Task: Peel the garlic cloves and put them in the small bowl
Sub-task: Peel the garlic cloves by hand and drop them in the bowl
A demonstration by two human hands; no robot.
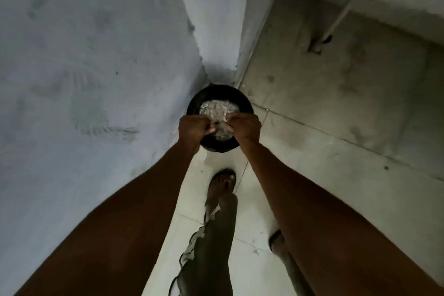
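A black round bowl [217, 95] filled with pale, papery garlic skins [217, 109] is held out in front of me above the floor, close to a wall corner. My left hand [193, 130] grips its left rim with curled fingers. My right hand [245, 127] grips the right rim the same way. Both thumbs reach in over the skins. I cannot make out any whole garlic cloves in the dim light.
A grey plaster wall [91, 74] fills the left, with a pillar edge [216, 19] straight ahead. Pale floor tiles [336, 108] spread to the right, where a pipe [346, 7] runs along the wall. My sandalled foot [222, 182] is stepped forward below the bowl.
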